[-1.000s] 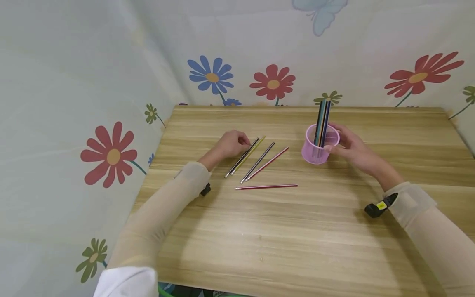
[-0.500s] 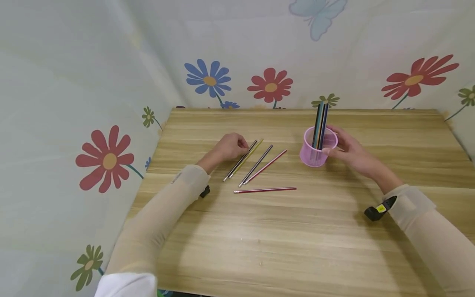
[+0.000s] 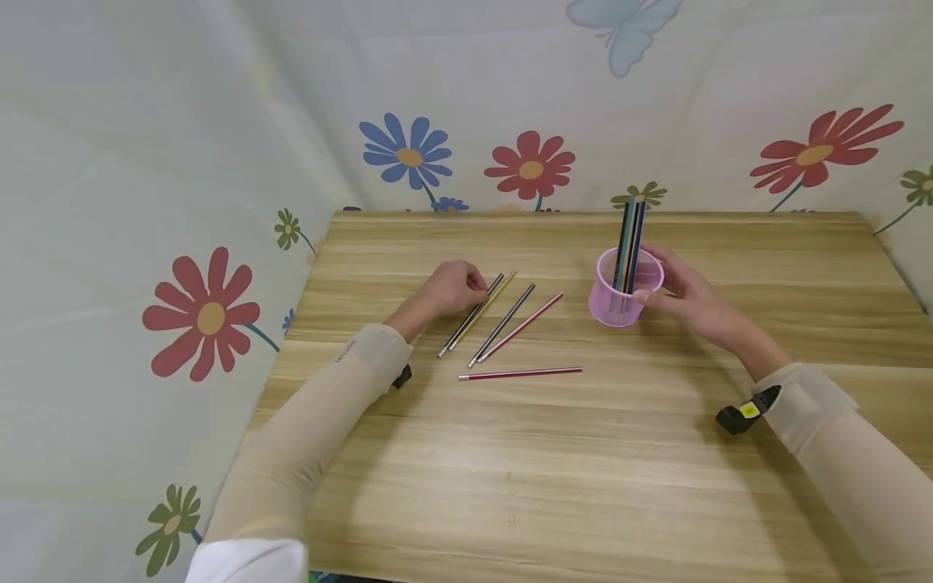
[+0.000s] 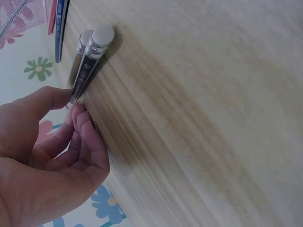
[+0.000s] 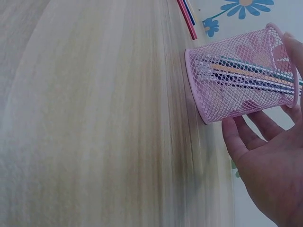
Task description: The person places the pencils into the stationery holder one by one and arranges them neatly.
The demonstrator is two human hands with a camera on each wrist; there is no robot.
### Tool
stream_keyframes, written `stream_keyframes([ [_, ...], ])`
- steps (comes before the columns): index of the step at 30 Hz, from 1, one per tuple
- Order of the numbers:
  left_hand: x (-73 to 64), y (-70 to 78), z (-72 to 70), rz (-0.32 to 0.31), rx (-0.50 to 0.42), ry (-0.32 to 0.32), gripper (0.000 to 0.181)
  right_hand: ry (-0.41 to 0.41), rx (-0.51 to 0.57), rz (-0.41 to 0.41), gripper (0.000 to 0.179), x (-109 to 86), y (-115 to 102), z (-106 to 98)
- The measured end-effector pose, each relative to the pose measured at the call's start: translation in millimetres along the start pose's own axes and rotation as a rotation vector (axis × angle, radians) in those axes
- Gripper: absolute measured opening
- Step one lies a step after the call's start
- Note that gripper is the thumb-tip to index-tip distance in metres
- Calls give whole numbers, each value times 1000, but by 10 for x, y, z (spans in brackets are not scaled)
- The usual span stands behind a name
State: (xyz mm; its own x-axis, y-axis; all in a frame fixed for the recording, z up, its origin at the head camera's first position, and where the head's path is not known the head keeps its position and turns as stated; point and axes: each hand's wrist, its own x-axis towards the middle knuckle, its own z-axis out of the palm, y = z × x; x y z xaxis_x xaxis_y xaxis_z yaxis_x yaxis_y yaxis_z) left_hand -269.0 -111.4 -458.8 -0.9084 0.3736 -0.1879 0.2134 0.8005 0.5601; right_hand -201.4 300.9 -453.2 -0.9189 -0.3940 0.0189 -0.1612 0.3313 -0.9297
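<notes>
My left hand [image 3: 452,289] pinches a black pencil [image 3: 458,332] between thumb and fingertips; it lies on the table. Close alongside it is a yellow pencil [image 3: 490,304]. In the left wrist view, the black pencil [image 4: 86,68] points its white eraser end away from the hand [image 4: 61,146]. At the right, my right hand [image 3: 703,312] grips a pink mesh pencil cup [image 3: 602,304], thumb at the rim, fingers around the far side. Several dark and blue pencils [image 3: 628,235] lean in the cup. The right wrist view shows them through the mesh wall [image 5: 227,106].
Between the hands, a dark pencil [image 3: 502,325] and a red pencil [image 3: 521,328] lie slantwise on the wooden table [image 3: 554,461]. Another red pencil [image 3: 520,373] lies nearer, almost crosswise. A flower-printed curtain [image 3: 466,73] borders the table's back and left.
The head view has shifted slightly. Both hands keep their places, the left at the black pencil and the right on the cup.
</notes>
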Motion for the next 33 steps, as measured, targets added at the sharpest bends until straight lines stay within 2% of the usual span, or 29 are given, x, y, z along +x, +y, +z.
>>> stream_keyframes([
  [6,3,24,-22,7,20,-3,15,-4,-11,26,77,-18,-14,-25],
  [16,-8,66,-47,8,47,-22,13,5,35,-3,78,1,-13,-14],
  [21,-6,78,18,-2,114,-21,15,-5,26,8,77,-18,4,-3],
  [26,-11,124,75,17,219,-11,14,-11,16,9,76,-43,9,17],
  [33,38,108,35,30,231,-12,19,-6,-14,11,75,-41,-7,-19],
])
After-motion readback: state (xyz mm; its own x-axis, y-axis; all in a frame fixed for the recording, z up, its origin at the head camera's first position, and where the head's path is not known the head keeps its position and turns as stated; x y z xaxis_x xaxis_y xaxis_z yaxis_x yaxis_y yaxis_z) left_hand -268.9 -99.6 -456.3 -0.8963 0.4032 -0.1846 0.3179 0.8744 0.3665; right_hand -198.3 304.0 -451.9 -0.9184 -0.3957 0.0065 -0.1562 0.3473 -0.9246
